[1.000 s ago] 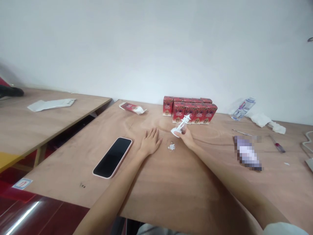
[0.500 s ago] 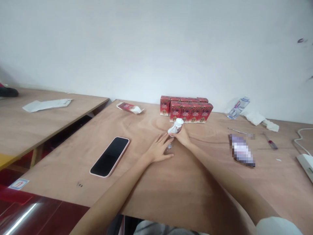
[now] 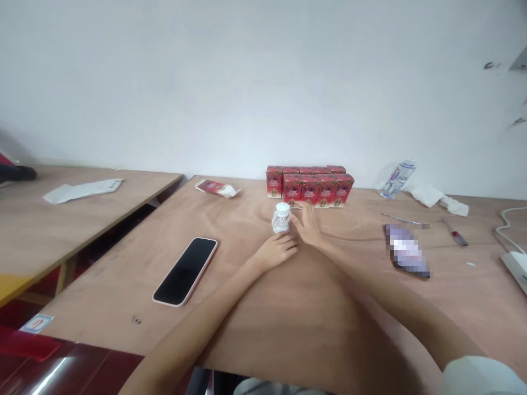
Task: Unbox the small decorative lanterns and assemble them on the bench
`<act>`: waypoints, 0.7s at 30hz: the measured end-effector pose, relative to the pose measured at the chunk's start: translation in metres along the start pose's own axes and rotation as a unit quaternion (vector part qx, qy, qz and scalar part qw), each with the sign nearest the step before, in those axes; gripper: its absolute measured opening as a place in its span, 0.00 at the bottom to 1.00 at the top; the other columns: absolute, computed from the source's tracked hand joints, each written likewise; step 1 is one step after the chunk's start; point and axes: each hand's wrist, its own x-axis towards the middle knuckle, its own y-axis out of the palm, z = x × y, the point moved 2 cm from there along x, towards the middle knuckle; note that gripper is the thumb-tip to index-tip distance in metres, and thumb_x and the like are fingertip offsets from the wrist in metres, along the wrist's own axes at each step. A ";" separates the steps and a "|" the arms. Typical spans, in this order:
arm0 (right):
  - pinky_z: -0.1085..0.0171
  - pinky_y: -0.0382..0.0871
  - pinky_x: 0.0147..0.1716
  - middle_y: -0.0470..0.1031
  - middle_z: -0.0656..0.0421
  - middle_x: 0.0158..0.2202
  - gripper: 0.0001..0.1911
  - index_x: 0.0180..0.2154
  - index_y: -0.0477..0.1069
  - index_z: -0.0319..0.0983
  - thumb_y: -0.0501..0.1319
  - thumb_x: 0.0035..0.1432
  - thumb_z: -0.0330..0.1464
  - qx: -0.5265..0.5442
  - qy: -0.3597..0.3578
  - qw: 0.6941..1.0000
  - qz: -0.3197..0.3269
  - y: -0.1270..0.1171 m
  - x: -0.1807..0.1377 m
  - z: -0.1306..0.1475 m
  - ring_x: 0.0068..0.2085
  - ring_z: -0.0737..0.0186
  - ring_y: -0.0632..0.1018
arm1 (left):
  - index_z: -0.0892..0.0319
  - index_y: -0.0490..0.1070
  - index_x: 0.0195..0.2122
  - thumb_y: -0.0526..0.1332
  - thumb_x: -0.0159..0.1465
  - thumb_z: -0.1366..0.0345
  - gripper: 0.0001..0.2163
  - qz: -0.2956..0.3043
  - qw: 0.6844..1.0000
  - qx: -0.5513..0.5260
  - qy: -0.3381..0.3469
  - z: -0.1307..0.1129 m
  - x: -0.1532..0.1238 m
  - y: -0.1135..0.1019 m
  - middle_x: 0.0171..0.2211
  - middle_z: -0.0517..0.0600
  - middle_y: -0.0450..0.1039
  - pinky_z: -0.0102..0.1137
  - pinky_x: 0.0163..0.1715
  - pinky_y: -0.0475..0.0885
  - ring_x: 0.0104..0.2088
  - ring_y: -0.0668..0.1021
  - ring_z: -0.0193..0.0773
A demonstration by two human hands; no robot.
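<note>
A small clear bottle with a white top stands upright on the wooden table. My right hand is just to its right, fingers apart, with the thumb at or very near the bottle's side; I cannot tell whether they touch. In front of the bottle, my left hand rests low over the table with its fingers curled together. Whatever lies under those fingers is hidden. Behind my right hand, several red printed boxes stand in two rows, its fingertips close to the front row.
Left of my arms lies a phone. An opened, flattened red box is farther back. To the right are a pixelated pouch-like thing, a red-handled tool, a leaning clear bottle, crumpled tissues and a white corded device.
The bottle, tilted in my right hand before, now stands upright slightly left. My right hand has loosened around it. My left fingers have curled, and small clear bits seen beside them are no longer visible.
</note>
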 end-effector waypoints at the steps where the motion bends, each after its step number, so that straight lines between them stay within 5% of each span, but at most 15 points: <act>1: 0.51 0.57 0.53 0.65 0.48 0.54 0.22 0.53 0.58 0.36 0.47 0.62 0.41 -0.032 -0.013 0.999 -0.022 -0.008 0.010 0.000 0.54 0.52 0.64 | 0.59 0.70 0.43 0.51 0.66 0.70 0.09 0.003 1.000 0.009 0.000 0.004 0.002 0.003 0.44 0.49 0.75 0.34 0.51 0.61 0.50 0.71 0.37; 5: 0.49 0.48 0.57 0.59 0.47 0.60 0.25 0.58 0.54 0.33 0.47 0.60 0.32 -0.197 -0.077 0.977 0.015 -0.023 0.069 0.004 0.60 0.49 0.56 | 0.61 0.70 0.41 0.53 0.64 0.72 0.08 0.000 1.000 0.022 -0.015 0.017 0.007 0.011 0.41 0.51 0.76 0.33 0.44 0.65 0.44 0.75 0.38; 10: 0.44 0.44 0.56 0.66 0.39 0.53 0.28 0.55 0.57 0.24 0.54 0.54 0.30 -0.300 -0.095 0.941 0.125 -0.017 0.107 0.011 0.59 0.41 0.57 | 0.61 0.71 0.39 0.53 0.65 0.70 0.08 -0.011 0.999 0.024 -0.040 0.019 0.008 0.011 0.39 0.51 0.76 0.33 0.43 0.66 0.41 0.76 0.38; 16: 0.49 0.55 0.51 0.66 0.39 0.48 0.19 0.45 0.65 0.26 0.59 0.52 0.31 -0.285 -0.160 0.940 0.099 -0.028 0.072 0.024 0.52 0.42 0.63 | 0.61 0.70 0.44 0.50 0.66 0.67 0.12 -0.052 0.995 0.022 -0.077 0.014 0.004 0.002 0.41 0.52 0.76 0.34 0.44 0.67 0.43 0.75 0.38; 21: 0.52 0.60 0.48 0.64 0.40 0.52 0.25 0.53 0.59 0.26 0.57 0.53 0.29 -0.268 -0.157 0.947 0.083 -0.047 0.036 0.018 0.50 0.44 0.64 | 0.64 0.69 0.47 0.50 0.64 0.69 0.13 -0.096 0.990 0.022 -0.098 0.013 0.002 -0.006 0.43 0.55 0.75 0.35 0.44 0.68 0.45 0.75 0.41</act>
